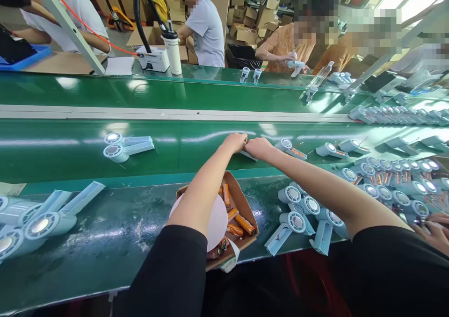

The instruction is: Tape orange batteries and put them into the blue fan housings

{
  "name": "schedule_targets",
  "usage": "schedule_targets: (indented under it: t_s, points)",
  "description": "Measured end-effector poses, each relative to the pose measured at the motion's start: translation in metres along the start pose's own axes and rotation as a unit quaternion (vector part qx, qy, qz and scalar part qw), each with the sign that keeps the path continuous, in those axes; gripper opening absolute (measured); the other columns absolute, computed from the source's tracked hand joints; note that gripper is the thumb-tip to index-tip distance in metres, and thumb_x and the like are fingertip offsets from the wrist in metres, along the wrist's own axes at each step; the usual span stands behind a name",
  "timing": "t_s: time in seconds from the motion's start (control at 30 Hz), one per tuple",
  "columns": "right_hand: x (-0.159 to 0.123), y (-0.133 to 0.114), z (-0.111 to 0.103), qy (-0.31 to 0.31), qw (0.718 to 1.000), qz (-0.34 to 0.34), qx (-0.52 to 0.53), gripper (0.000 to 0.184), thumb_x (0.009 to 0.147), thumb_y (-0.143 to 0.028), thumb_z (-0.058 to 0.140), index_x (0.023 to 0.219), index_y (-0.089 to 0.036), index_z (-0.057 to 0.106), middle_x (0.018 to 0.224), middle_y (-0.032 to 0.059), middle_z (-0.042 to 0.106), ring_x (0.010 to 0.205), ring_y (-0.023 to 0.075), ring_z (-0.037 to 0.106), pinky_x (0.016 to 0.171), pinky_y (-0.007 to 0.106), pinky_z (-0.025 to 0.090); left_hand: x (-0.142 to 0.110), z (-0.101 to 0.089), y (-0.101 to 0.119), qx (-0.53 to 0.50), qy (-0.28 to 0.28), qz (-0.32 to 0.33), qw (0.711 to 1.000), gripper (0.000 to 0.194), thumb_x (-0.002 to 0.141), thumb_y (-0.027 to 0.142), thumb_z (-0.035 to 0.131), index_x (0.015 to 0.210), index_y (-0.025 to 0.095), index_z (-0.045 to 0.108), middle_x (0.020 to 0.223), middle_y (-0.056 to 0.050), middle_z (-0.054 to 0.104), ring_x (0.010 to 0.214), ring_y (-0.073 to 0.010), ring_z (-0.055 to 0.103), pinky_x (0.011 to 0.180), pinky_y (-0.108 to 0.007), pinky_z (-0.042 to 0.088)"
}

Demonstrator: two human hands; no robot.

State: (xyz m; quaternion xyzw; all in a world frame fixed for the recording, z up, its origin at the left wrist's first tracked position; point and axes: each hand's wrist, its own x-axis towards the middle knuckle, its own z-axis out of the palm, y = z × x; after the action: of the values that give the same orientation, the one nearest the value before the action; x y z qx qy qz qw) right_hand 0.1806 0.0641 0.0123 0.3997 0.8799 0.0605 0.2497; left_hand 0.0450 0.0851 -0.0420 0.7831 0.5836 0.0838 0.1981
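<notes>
My left hand (235, 142) and my right hand (260, 147) meet over the green conveyor belt, fingers closed. Between and beneath them shows a pale handle of a handheld fan (248, 155); the rest of it is hidden by my hands. To their right on the belt lies another handheld fan (285, 145), its handle open with orange inside. Under my left forearm stands a cardboard box (249, 200) of orange battery cells (244, 224), partly covered by a pale round disc (218, 221).
Fans with opened handles (294, 222) crowd the bench on the right, where another person's hand (435, 230) works. More fans lie at left on the belt (115, 152) and bench (40, 226). Across the line are several people, a white cup (171, 53) and a black hose (137, 18).
</notes>
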Motion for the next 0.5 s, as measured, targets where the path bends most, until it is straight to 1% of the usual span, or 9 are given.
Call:
schedule_targets:
  t_s: [0.13, 0.27, 0.37, 0.5]
  points:
    - [0.002, -0.001, 0.002, -0.003, 1.0, -0.01, -0.003, 0.038, 0.102, -0.006, 0.044, 0.121, -0.012, 0.077, 0.117, 0.0241, 0.077, 0.118, 0.0371, 0.074, 0.095, 0.044, 0.057, 0.002, 0.001, 0.003, -0.005, -0.003, 0.001, 1.0, 0.033, 0.102, 0.043, 0.067, 0.124, 0.018, 0.069, 0.124, -0.009, 0.071, 0.112, -0.023, 0.07, 0.099, -0.046, 0.06]
    - [0.0, 0.006, 0.009, 0.013, 1.0, -0.011, 0.016, 0.036, 0.101, -0.006, 0.046, 0.12, -0.011, 0.076, 0.116, 0.0248, 0.077, 0.116, 0.0375, 0.074, 0.093, 0.044, 0.057, 0.004, 0.001, 0.006, -0.01, -0.001, 0.002, 1.0, 0.034, 0.102, 0.042, 0.067, 0.126, 0.018, 0.068, 0.126, -0.01, 0.07, 0.113, -0.0235, 0.069, 0.099, -0.047, 0.06]
    - [-0.007, 0.018, 0.018, 0.032, 0.998, -0.002, 0.055, 0.036, 0.099, -0.007, 0.048, 0.124, -0.013, 0.074, 0.115, 0.0222, 0.078, 0.112, 0.0358, 0.075, 0.091, 0.042, 0.057, 0.008, 0.002, 0.008, -0.017, 0.0, 0.003, 1.0, 0.035, 0.102, 0.042, 0.067, 0.127, 0.017, 0.068, 0.126, -0.01, 0.07, 0.113, -0.0235, 0.069, 0.099, -0.047, 0.06]
    - [-0.019, 0.037, 0.03, 0.068, 0.987, 0.014, 0.146, 0.035, 0.104, -0.014, 0.044, 0.13, -0.014, 0.068, 0.114, 0.0168, 0.08, 0.104, 0.0296, 0.077, 0.088, 0.036, 0.056, 0.012, 0.005, 0.009, -0.024, 0.001, 0.004, 1.0, 0.035, 0.102, 0.042, 0.067, 0.127, 0.017, 0.068, 0.126, -0.01, 0.07, 0.113, -0.0236, 0.069, 0.1, -0.047, 0.06]
